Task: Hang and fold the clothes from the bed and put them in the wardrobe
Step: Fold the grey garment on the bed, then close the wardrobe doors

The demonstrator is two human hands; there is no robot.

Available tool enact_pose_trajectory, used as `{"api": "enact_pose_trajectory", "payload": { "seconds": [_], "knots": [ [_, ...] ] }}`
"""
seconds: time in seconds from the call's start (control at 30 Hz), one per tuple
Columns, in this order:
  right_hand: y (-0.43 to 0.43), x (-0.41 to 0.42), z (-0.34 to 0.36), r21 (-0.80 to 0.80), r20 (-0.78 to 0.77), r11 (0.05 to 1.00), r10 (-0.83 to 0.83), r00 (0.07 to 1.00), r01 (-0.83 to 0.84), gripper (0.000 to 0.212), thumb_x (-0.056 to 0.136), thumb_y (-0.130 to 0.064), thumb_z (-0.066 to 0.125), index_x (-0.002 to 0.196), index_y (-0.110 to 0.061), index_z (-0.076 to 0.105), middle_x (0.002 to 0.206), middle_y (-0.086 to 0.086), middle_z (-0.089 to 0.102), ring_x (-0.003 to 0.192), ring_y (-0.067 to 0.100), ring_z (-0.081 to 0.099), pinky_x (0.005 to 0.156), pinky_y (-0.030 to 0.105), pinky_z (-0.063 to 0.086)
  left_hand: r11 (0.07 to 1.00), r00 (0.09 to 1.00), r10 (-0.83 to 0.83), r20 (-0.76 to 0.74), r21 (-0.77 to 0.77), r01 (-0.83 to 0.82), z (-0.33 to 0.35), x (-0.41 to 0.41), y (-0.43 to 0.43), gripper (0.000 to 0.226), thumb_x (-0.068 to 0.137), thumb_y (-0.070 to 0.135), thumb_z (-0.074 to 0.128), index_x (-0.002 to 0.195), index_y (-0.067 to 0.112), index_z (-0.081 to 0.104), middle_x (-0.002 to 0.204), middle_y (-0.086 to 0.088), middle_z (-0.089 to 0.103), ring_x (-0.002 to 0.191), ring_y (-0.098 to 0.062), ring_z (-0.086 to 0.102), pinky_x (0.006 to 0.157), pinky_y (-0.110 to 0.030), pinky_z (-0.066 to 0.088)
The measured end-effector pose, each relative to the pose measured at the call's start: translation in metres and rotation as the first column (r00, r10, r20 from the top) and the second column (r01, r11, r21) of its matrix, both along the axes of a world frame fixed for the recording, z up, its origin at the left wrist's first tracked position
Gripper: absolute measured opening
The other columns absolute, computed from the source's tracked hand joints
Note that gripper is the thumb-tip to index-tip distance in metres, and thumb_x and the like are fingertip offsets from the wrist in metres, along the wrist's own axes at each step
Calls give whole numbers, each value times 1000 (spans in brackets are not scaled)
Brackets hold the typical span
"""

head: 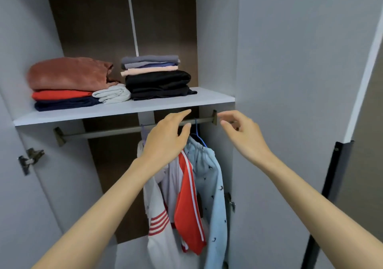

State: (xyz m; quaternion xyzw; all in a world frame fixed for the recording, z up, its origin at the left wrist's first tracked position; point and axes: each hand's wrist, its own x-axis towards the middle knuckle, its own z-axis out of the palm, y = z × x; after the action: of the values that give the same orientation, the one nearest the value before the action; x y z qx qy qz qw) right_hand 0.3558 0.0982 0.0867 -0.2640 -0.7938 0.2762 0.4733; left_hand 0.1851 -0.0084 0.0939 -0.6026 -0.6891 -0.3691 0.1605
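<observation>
The left hand (165, 138), fingers loosely spread, hovered before the rail (107, 132) above the hung white-and-red garment (186, 206); the right hand (242, 132), fingers slackly curled, held nothing near the rail's end. Light blue trousers (209, 177) hung on a blue hanger (200, 139); folded clothes (70, 74) lay on the shelf (124, 111) above

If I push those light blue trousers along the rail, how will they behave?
Probably floppy: the light blue trousers drape in soft folds from the blue hanger. Likely light, since one thin hanger carries them. They may swing when pushed, as they seem to hang only by the hook on the rail.
</observation>
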Motion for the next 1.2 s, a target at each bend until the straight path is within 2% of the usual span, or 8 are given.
{"api": "enact_pose_trajectory", "payload": {
  "seconds": [0.2, 0.4, 0.53, 0.63, 0.8, 0.97, 1.1, 1.2],
  "knots": [
    [-78, 47, -49, -86, -24, 983, -162, 986, 159, 22, 98, -21, 50, 114, -29, 62, 109, -21, 61, 91, -8, 53, 72, 1, 38, 986, 987, -156, 30, -48, 157, -37, 36, -42, 43, 100, 30, 44, 143, 26, 43, 139, 4, 50, 122, -17, 50, 99, -28, 37],
    [-173, 131, -92, -154, 4, 909, -391, 920, 387, 21, 98, -19, 51, 114, -25, 63, 110, -16, 63, 85, 4, 56, 71, 10, 41, 923, 929, -359, 94, -114, 368, -75, 107, -81, 42, 99, 28, 47, 141, 25, 46, 138, 2, 52, 123, -20, 50, 100, -35, 39],
    [-239, 201, -116, -186, 24, 798, -580, 815, 573, 21, 97, -17, 52, 112, -24, 64, 107, -14, 66, 87, -2, 57, 73, 10, 42, 814, 836, -538, 106, -190, 549, -100, 177, -107, 43, 100, 29, 45, 142, 26, 44, 142, 2, 48, 129, -19, 45, 102, -33, 35],
    [-288, 253, -132, -259, 28, 692, -692, 721, 674, 21, 97, -18, 51, 112, -25, 64, 107, -16, 65, 92, 3, 57, 80, 17, 44, 701, 737, -658, 154, -233, 674, -117, 234, -125, 43, 100, 30, 43, 143, 28, 43, 142, 3, 48, 126, -20, 47, 102, -36, 39],
    [-367, 334, -152, -316, 55, 481, -851, 522, 818, 19, 97, -18, 51, 108, -27, 64, 106, -17, 64, 91, 3, 58, 71, 5, 41, 500, 562, -799, 213, -284, 818, -144, 334, -160, 43, 101, 33, 42, 144, 31, 40, 143, 7, 46, 116, -21, 53, 99, -37, 42],
    [-443, 402, -172, -337, 89, 286, -939, 333, 897, 20, 97, -16, 53, 112, -23, 64, 109, -13, 65, 89, 7, 58, 72, 8, 41, 318, 396, -885, 247, -302, 899, -165, 429, -197, 44, 100, 29, 43, 144, 27, 42, 142, 3, 48, 110, -20, 54, 93, -35, 42],
    [-492, 443, -185, -364, 112, 179, -966, 234, 914, 20, 95, -14, 53, 110, -20, 66, 106, -13, 66, 93, 10, 60, 81, 21, 46, 233, 318, -902, 293, -289, 928, -184, 488, -226, 42, 99, 30, 45, 141, 27, 44, 141, 3, 49, 114, -12, 52, 88, -26, 35],
    [-513, 464, -194, -411, 116, 153, -969, 218, 899, 20, 96, -15, 52, 109, -24, 65, 108, -15, 66, 95, 6, 59, 82, 19, 45, 210, 307, -897, 319, -305, 929, -197, 512, -238, 43, 99, 29, 45, 142, 27, 43, 141, 4, 49, 124, -13, 47, 92, -26, 34]
  ]
}}
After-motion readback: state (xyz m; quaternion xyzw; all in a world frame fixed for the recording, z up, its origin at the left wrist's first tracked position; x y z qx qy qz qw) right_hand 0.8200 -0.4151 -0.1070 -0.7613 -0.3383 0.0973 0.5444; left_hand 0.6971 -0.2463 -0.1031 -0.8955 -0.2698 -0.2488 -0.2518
